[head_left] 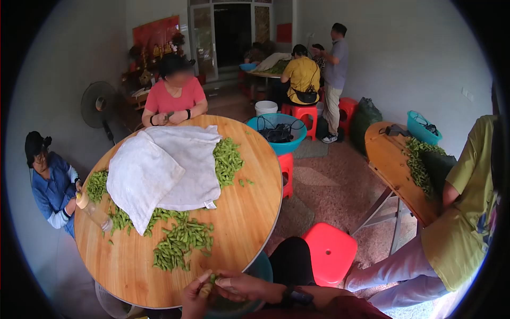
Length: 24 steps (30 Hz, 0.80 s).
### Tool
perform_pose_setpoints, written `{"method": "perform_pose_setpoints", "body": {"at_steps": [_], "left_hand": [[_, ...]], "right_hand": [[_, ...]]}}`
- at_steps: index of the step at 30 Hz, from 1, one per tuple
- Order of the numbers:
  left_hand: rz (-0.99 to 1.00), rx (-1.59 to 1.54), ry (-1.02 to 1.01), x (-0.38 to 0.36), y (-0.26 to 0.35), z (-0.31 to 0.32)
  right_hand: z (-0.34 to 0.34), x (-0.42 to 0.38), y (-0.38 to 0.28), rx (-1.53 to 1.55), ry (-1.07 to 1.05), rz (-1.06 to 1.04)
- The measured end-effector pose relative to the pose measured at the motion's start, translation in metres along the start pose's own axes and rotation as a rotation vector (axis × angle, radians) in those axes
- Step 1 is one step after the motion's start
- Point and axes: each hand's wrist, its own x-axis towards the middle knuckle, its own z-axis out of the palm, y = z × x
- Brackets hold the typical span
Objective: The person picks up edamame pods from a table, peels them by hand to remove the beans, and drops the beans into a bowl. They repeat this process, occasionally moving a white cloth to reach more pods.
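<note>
Fingers closed: our left hand (193, 296) and right hand (243, 286) pinch one green pod (213, 278) between them, near the basin (264, 269). Loose pods (180, 242) lie on the table (241, 212). We judge light fingertip control necessary.

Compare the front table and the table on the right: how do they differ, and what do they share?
The front table bears a white cloth; the right-hand table has no white cloth in view.
The front table's rim is rounded nearly all the way round, while the right-hand table shows a straight side too.
The right-hand table's metal legs show; the front table's are hidden.
Both have wood-coloured tops with green pods on them.
</note>
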Motion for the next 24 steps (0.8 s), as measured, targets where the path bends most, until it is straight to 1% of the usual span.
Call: {"method": "perform_pose_setpoints", "body": {"at_steps": [1,2,3,4,5,6,9,11,12,14,15,16,17,18,20,21,22,23,24], "left_hand": [[0.111,0.152,0.031,0.002,0.002,0.001],[0.19,0.382,0.033,0.001,0.006,-0.004],[0.191,0.382,0.038,0.001,0.009,-0.006],[0.216,0.509,0.001,0.0,0.013,-0.007],[0.239,0.637,-0.035,-0.001,0.016,-0.007],[0.238,0.639,-0.031,-0.001,0.018,-0.006],[0.17,0.647,-0.075,0.0,0.022,-0.003],[0.086,0.565,-0.082,0.0,0.019,-0.001],[0.077,0.567,-0.082,-0.001,0.014,0.002],[0.009,0.356,0.058,-0.003,-0.002,0.01],[-0.004,0.368,0.061,-0.005,-0.007,0.014],[-0.077,0.278,0.119,-0.006,-0.01,0.02],[-0.152,0.193,0.183,-0.009,-0.013,0.025],[-0.252,0.206,0.163,-0.009,-0.011,0.025],[-0.416,-0.164,0.17,-0.016,-0.035,0.028],[-0.419,-0.197,0.138,-0.015,-0.036,0.026],[-0.416,-0.236,0.101,-0.014,-0.034,0.021],[-0.453,-0.216,0.122,-0.013,-0.032,0.015],[-0.358,-0.119,0.084,-0.01,-0.028,0.012]], "right_hand": [[0.003,-0.002,-0.005,-0.005,0.001,-0.001],[0.008,-0.004,-0.011,-0.119,0.09,0.04],[0.015,-0.007,-0.017,-0.231,0.177,0.08],[0.019,-0.007,-0.017,-0.233,0.175,0.081],[0.022,-0.008,-0.015,-0.308,0.212,0.035],[0.024,-0.007,-0.015,-0.384,0.248,-0.012],[0.022,-0.009,-0.015,-0.47,0.234,-0.075],[0.024,-0.01,-0.014,-0.459,0.246,-0.083],[0.026,-0.011,-0.012,-0.449,0.259,-0.092],[0.024,-0.009,-0.008,-0.42,0.257,-0.092],[0.023,-0.007,-0.004,-0.391,0.263,-0.1],[0.022,-0.006,-0.003,-0.387,0.247,-0.089],[0.021,-0.005,-0.003,-0.424,0.291,-0.063],[0.021,-0.004,-0.002,-0.458,0.323,-0.027],[0.012,0.001,0.006,-0.393,0.29,-0.084],[0.011,0.001,0.003,-0.36,0.263,-0.08],[0.008,0.0,0.0,-0.359,0.235,-0.033],[0.007,-0.002,-0.008,-0.394,0.242,0.002],[0.009,-0.004,-0.013,-0.438,0.256,0.028]]}}
